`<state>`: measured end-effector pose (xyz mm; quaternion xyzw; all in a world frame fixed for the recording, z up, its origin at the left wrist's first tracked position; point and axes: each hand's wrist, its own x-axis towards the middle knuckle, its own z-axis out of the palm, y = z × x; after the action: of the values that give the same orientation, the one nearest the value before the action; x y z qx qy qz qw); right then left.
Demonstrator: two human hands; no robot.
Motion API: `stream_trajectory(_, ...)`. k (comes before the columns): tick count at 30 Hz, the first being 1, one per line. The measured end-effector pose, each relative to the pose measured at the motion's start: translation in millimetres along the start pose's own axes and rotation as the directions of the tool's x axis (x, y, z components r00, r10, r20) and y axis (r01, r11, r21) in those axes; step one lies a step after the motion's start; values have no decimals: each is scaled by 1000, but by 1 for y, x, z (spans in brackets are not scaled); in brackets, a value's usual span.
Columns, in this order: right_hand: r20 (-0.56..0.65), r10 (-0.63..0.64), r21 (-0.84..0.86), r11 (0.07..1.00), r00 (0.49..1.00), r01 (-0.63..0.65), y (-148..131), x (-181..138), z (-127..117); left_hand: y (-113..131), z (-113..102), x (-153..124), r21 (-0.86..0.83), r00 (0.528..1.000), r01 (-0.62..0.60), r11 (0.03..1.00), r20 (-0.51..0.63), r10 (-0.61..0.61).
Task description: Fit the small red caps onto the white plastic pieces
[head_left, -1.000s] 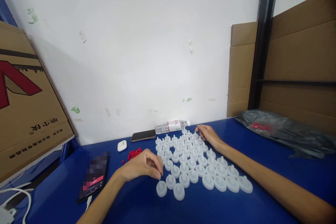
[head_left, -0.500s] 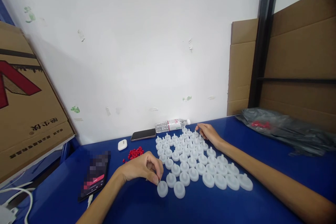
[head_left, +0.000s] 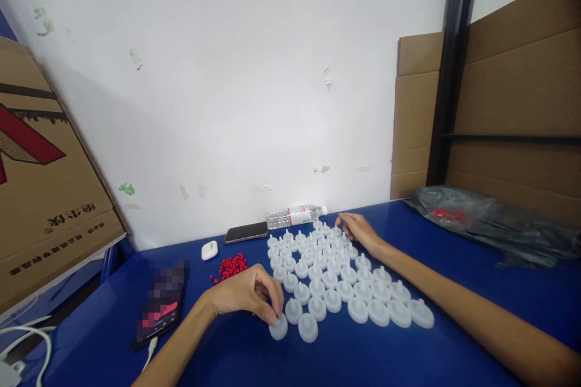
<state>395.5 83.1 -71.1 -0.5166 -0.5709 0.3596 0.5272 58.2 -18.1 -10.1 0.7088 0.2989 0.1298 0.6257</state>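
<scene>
Several white plastic caps [head_left: 333, 275] with small stems stand in rows on the blue table [head_left: 454, 272]. My left hand [head_left: 247, 296] is curled, its fingertips pinched at the top of the nearest-left cap [head_left: 278, 328]. What sits between the fingertips is too small to see. My right hand [head_left: 358, 230] rests at the far end of the rows, fingers bent, touching a cap [head_left: 336, 232] there. A small heap of red pellets [head_left: 230, 266] lies just beyond my left hand.
A phone on a cable [head_left: 160, 308] lies left of my left hand. Farther back lie a second phone [head_left: 246, 231], a white earbud case [head_left: 209, 250] and a water bottle [head_left: 295, 216]. A dark plastic bag [head_left: 494, 224] lies at right. Cardboard boxes [head_left: 40, 193] lean at left.
My left hand has shifted slightly down onto the nearest-left cap. The right hand has stayed in place. The view has drifted a little.
</scene>
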Motion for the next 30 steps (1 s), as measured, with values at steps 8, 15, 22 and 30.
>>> stream_trajectory(8,9,15,17,1000,1000,-15,-5,-3,0,-2,-3,0,-5,1000,-7,1000,-21,7)
stream_trajectory(15,8,42,35,999,999,-42,-6,-3,-1,1,0,0,11,1000,-1,1000,10,1)
stream_trajectory(22,21,34,45,998,999,-35,-5,-3,-1,-1,-1,1,3,999,48,999,8,-48)
stream_trajectory(30,53,28,66,997,998,-32,-8,-4,-1,-2,-6,-2,-25,995,93,995,33,-93)
